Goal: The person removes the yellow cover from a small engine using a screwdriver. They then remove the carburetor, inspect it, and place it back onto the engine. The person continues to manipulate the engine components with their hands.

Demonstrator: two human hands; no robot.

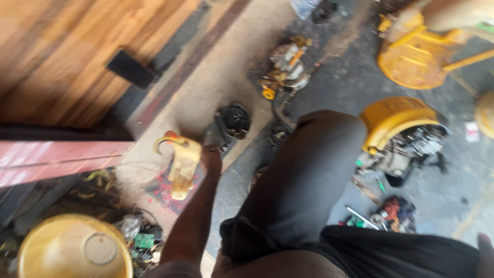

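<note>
My left hand reaches down to the concrete floor, its fingers at a dark flat part beside a round black part. The view is blurred, so I cannot tell whether the fingers grip anything. A yellow plastic handle-shaped casing lies right beside the hand on its left. My knee in dark trousers fills the middle. Only a sliver of my right hand shows at the lower right edge.
A small engine with a yellow cover lies right of the knee, tools below it. Engine parts and a yellow machine lie farther off. A yellow tank, a pink beam and wooden boards are at left.
</note>
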